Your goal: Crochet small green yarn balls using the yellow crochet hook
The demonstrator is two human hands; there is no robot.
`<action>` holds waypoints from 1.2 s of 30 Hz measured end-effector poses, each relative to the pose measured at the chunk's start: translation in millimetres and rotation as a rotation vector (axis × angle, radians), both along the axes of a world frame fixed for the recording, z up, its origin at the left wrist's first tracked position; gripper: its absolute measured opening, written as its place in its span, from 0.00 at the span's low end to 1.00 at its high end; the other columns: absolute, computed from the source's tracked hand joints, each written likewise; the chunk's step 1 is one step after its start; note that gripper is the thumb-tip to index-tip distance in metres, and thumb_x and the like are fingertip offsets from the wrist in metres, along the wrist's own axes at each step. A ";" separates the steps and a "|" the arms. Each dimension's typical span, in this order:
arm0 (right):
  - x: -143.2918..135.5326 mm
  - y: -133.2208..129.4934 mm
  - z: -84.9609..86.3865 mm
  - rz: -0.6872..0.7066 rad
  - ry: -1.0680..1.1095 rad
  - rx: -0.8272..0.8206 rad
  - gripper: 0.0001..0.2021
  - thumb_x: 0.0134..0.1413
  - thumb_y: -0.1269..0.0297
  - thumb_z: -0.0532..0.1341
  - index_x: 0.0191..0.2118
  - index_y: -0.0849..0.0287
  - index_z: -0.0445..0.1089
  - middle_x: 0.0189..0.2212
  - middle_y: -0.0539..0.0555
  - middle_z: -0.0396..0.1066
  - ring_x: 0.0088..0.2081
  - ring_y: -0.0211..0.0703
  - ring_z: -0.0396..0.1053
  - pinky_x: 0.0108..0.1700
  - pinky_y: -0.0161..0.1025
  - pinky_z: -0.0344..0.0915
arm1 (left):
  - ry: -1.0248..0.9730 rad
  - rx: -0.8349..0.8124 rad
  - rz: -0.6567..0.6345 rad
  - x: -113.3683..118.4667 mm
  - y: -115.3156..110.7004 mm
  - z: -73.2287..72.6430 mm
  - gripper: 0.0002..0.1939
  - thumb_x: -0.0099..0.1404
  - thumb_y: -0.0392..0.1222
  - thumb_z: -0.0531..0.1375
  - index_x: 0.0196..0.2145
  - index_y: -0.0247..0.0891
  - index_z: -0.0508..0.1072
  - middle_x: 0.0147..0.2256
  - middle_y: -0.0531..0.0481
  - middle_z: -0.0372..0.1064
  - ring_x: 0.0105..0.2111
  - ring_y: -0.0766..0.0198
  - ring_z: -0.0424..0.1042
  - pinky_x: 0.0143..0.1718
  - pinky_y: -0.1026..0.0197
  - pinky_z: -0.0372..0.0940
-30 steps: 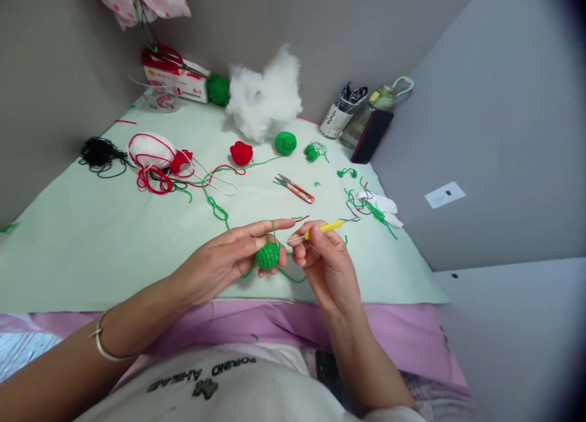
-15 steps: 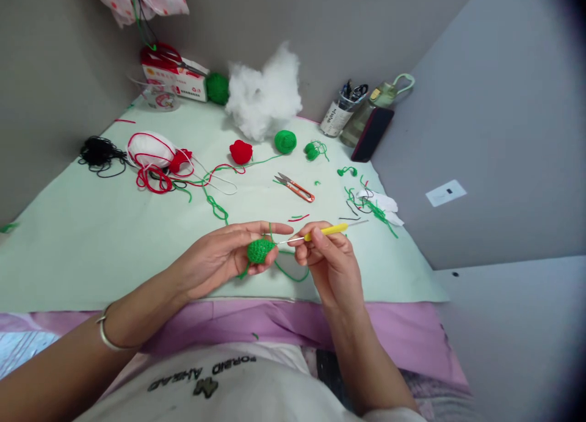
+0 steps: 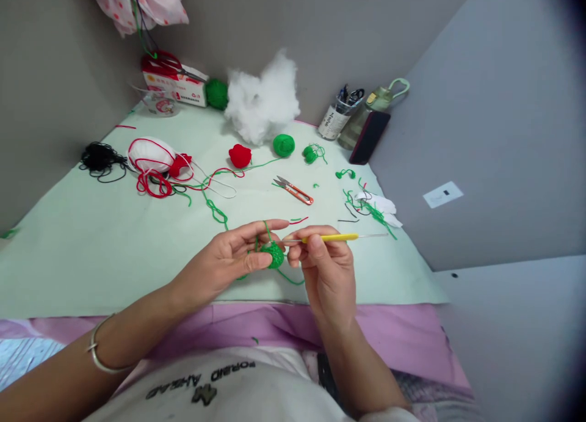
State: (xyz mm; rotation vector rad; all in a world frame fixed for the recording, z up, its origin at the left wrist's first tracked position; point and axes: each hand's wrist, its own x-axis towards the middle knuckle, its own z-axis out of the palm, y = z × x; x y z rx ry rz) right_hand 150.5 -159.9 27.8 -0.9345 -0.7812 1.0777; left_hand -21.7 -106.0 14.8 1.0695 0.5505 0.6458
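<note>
Left hand (image 3: 233,254): pinching the green piece (image 3: 274,255), above the worktop's (image 3: 114,245) near edge!
Right hand (image 3: 327,260): gripping the yellow hook (image 3: 332,237), its tip at the piece!
Snips (image 3: 295,190): lying beyond both!

Shirt (image 3: 215,385), white — dark capitals "FORBID" and "AHEAD", beside a dark emblem. Carton (image 3: 176,87), red and white — rows of print in what look like Chinese characters, too small to read. Pen cup (image 3: 333,123) — black characters on a white label, unclear. Clear tub (image 3: 161,104) — red printed design, wording illegible. Wall card (image 3: 443,195), white — faint marks around a small dark rectangle, unreadable.
</note>
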 end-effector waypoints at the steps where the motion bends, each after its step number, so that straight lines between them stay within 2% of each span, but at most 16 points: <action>1: -1.1 -0.1 -1.0 -0.006 -0.003 0.010 0.07 0.58 0.57 0.72 0.33 0.53 0.82 0.27 0.50 0.80 0.25 0.34 0.72 0.29 0.33 0.72 | -0.016 -0.021 0.006 1.1 -1.9 -0.1 0.25 0.68 0.45 0.69 0.62 0.46 0.76 0.47 0.46 0.77 0.51 0.54 0.73 0.56 0.53 0.63; 4: -1.4 -0.7 -4.5 -0.016 -0.036 0.037 0.06 0.60 0.58 0.70 0.35 0.53 0.83 0.29 0.50 0.81 0.26 0.35 0.74 0.30 0.33 0.72 | -0.040 -0.076 0.035 1.9 -6.0 0.8 0.23 0.66 0.45 0.71 0.59 0.45 0.78 0.45 0.47 0.77 0.48 0.56 0.74 0.56 0.53 0.63; 7: 1.3 -0.6 -6.2 -0.005 -0.076 0.043 0.06 0.61 0.58 0.70 0.36 0.53 0.83 0.31 0.51 0.82 0.26 0.36 0.74 0.30 0.35 0.73 | -0.017 -0.079 0.079 0.1 -6.8 2.4 0.25 0.66 0.47 0.71 0.59 0.44 0.78 0.46 0.46 0.77 0.43 0.58 0.73 0.46 0.57 0.63; 9: 3.4 0.2 -5.9 -0.004 -0.094 0.036 0.07 0.61 0.57 0.70 0.36 0.53 0.82 0.30 0.52 0.82 0.26 0.37 0.74 0.30 0.36 0.73 | -0.006 -0.065 0.087 -0.7 -6.2 3.0 0.26 0.67 0.48 0.69 0.61 0.44 0.77 0.48 0.45 0.77 0.44 0.58 0.72 0.43 0.58 0.62; 13: 6.2 2.1 -5.2 -0.002 -0.111 0.029 0.08 0.62 0.56 0.69 0.36 0.54 0.81 0.27 0.51 0.80 0.26 0.38 0.74 0.32 0.38 0.74 | -0.029 -0.090 0.073 0.5 -5.5 4.8 0.24 0.71 0.48 0.65 0.63 0.44 0.76 0.48 0.44 0.76 0.48 0.55 0.71 0.46 0.56 0.61; 16: 7.5 2.9 -6.3 0.001 -0.108 0.041 0.07 0.62 0.56 0.69 0.36 0.53 0.81 0.28 0.51 0.80 0.27 0.38 0.75 0.32 0.37 0.74 | -0.067 -0.162 0.078 2.1 -6.1 7.3 0.22 0.72 0.46 0.63 0.62 0.42 0.76 0.49 0.43 0.76 0.45 0.57 0.71 0.43 0.58 0.62; 19: 9.4 3.4 -7.5 0.017 -0.117 0.036 0.08 0.62 0.56 0.69 0.36 0.53 0.81 0.29 0.51 0.80 0.27 0.37 0.74 0.32 0.36 0.73 | -0.124 -0.210 0.076 2.8 -5.6 8.5 0.20 0.72 0.43 0.61 0.60 0.40 0.78 0.45 0.43 0.75 0.39 0.60 0.70 0.37 0.59 0.62; 23: 11.7 4.3 -7.2 0.033 -0.107 0.007 0.10 0.60 0.53 0.70 0.35 0.54 0.80 0.29 0.52 0.80 0.26 0.37 0.72 0.32 0.36 0.72 | -0.194 -0.263 0.035 3.4 -2.7 6.9 0.19 0.73 0.42 0.59 0.56 0.36 0.81 0.37 0.45 0.73 0.32 0.63 0.68 0.35 0.59 0.63; 28: 13.2 6.4 -6.6 0.082 -0.040 -0.018 0.12 0.58 0.52 0.71 0.32 0.56 0.79 0.29 0.52 0.79 0.25 0.35 0.70 0.30 0.35 0.70 | -0.194 -0.331 -0.004 5.9 0.5 5.9 0.17 0.73 0.44 0.58 0.50 0.36 0.84 0.30 0.48 0.69 0.24 0.67 0.59 0.27 0.60 0.56; 32: 15.9 8.5 -7.5 0.092 0.026 -0.073 0.13 0.55 0.52 0.72 0.30 0.57 0.78 0.25 0.51 0.77 0.21 0.33 0.64 0.24 0.32 0.64 | -0.170 -0.296 0.018 8.6 0.5 7.1 0.16 0.72 0.45 0.61 0.47 0.34 0.85 0.29 0.49 0.67 0.24 0.68 0.56 0.26 0.61 0.53; 36: 19.8 6.3 -4.8 0.093 0.039 -0.116 0.14 0.55 0.52 0.72 0.30 0.57 0.76 0.22 0.50 0.76 0.19 0.32 0.60 0.20 0.31 0.59 | -0.151 -0.265 -0.006 9.3 -0.9 8.0 0.17 0.71 0.47 0.63 0.49 0.35 0.84 0.29 0.50 0.64 0.26 0.67 0.57 0.27 0.62 0.54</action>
